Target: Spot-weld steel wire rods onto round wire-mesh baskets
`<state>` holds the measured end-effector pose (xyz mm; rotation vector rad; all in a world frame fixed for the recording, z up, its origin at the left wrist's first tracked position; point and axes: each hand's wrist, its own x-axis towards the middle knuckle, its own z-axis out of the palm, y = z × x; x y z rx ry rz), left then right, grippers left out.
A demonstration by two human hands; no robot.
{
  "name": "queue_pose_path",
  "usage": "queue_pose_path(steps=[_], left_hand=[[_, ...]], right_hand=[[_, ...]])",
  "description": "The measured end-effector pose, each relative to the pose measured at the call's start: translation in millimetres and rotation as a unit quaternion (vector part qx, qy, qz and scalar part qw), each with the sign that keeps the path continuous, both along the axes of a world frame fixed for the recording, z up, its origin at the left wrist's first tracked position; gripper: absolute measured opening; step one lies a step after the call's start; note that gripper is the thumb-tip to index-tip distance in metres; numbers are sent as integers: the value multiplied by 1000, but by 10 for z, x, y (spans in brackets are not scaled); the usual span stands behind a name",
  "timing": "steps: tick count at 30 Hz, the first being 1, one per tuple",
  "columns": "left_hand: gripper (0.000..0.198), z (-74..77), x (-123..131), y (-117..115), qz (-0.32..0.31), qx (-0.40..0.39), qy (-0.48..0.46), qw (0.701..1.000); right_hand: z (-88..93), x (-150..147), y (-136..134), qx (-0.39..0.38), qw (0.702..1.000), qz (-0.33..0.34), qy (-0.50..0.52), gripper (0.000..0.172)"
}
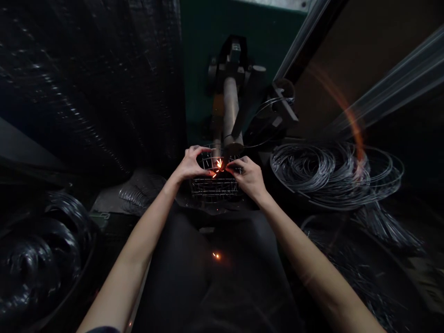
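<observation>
Silvery wire-mesh basket has the left hand gripping its left side, the right hand pinched at its right, hold unclear.

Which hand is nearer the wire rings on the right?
Right: the right hand is left of the wire rings, with a gap; the left hand is farther left, past the sparks.

Grey wire basket; thin crossed rods, open grid; near the metal cylinder's end.
</observation>
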<state>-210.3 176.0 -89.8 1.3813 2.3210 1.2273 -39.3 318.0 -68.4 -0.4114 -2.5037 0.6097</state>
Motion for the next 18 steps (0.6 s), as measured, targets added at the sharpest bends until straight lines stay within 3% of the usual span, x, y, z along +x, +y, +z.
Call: queue_pose_path(steps=[4, 8, 10, 13, 16, 18], left_hand=[[111, -163, -52, -187, -39, 41, 10, 998], [129, -517, -66, -409, -50, 57, -80, 994], [132, -692, -53, -412, -32, 99, -130, 986], [137, -830, -21, -338, 12, 170, -199, 965], [137, -793, 44, -367, 41, 198, -210, 957], [131, -703, 139, -486, 27, 199, -175, 964]], right_hand=[[155, 325, -8, -18, 999, -21, 37, 27], [200, 958, 0, -30, 999, -28, -36, 42], [51, 1251, -8, -36, 995, -22, -94, 42], [-357, 1585, -30, -46, 987, 23, -150, 35], [-717, 1782, -24, -39, 983, 84, -157, 32], [-755, 1807, -30, -62, 983, 87, -148, 29]])
